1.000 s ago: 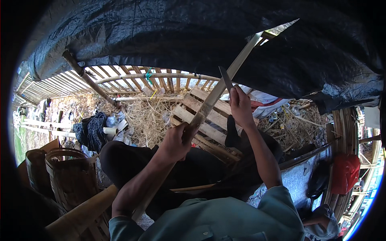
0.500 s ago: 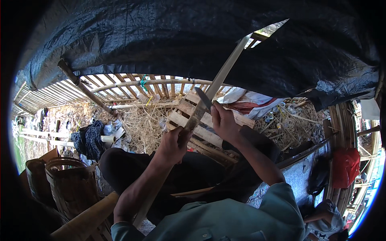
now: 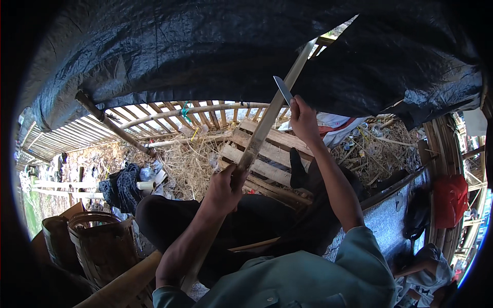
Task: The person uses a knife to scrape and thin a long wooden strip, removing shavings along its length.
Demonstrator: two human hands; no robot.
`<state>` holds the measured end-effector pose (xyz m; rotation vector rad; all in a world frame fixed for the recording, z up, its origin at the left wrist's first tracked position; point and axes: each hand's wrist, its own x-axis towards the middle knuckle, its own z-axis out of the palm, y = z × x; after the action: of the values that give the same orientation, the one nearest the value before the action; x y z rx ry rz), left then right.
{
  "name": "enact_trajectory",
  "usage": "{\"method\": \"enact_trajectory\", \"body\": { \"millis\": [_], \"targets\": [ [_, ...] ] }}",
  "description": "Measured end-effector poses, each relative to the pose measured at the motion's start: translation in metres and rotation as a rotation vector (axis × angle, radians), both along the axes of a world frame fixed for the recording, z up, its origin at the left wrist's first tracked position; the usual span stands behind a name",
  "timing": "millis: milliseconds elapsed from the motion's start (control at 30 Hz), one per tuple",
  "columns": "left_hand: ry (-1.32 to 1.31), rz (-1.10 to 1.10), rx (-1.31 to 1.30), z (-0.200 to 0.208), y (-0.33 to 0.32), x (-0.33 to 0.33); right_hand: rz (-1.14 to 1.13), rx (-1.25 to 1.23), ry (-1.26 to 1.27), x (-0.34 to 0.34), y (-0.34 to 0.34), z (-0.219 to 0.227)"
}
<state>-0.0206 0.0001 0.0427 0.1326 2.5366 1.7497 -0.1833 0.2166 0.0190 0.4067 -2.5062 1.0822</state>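
Observation:
A long, pale bamboo strip [image 3: 267, 123] slants from beside my left forearm up to the far right, its far end passing by a gap in the dark sheet. My left hand [image 3: 224, 189] is closed round its middle. Farther along, my right hand [image 3: 305, 119] grips a knife [image 3: 283, 90]; the handle is hidden in the fingers. The blade lies across the strip and points up and left. Whether its edge touches the strip, I cannot tell.
Black plastic sheeting [image 3: 205, 46] hangs across the far side, above a bamboo slat fence [image 3: 215, 114]. Beneath my hands lies a wooden slatted pallet [image 3: 269, 149] amid straw [image 3: 191, 161]. Woven baskets [image 3: 102, 241] stand at left; a red bag [image 3: 450, 201] hangs at right. Another person [image 3: 429, 272] sits lower right.
My right hand has moved the knife farther up along the strip, away from my left hand. My left hand still grips the strip, and the whole view has shifted slightly.

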Motion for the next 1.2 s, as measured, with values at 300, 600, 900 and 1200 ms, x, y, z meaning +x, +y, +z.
{"method": "enact_trajectory", "body": {
  "millis": [300,600,900,1200],
  "targets": [
    [0.301,0.050,-0.119,-0.023,-0.010,0.003,0.241,-0.053,0.084,0.068,-0.041,-0.013],
    [-0.112,0.036,-0.066,0.005,-0.003,-0.004,0.133,-0.107,-0.132,0.042,-0.024,-0.008],
    [-0.122,0.028,-0.067,0.003,0.002,-0.007,0.091,-0.162,-0.192,0.044,-0.019,-0.003],
    [-0.144,0.032,0.022,-0.013,-0.002,-0.005,0.201,-0.171,-0.075,0.074,-0.035,-0.015]
  ]
}}
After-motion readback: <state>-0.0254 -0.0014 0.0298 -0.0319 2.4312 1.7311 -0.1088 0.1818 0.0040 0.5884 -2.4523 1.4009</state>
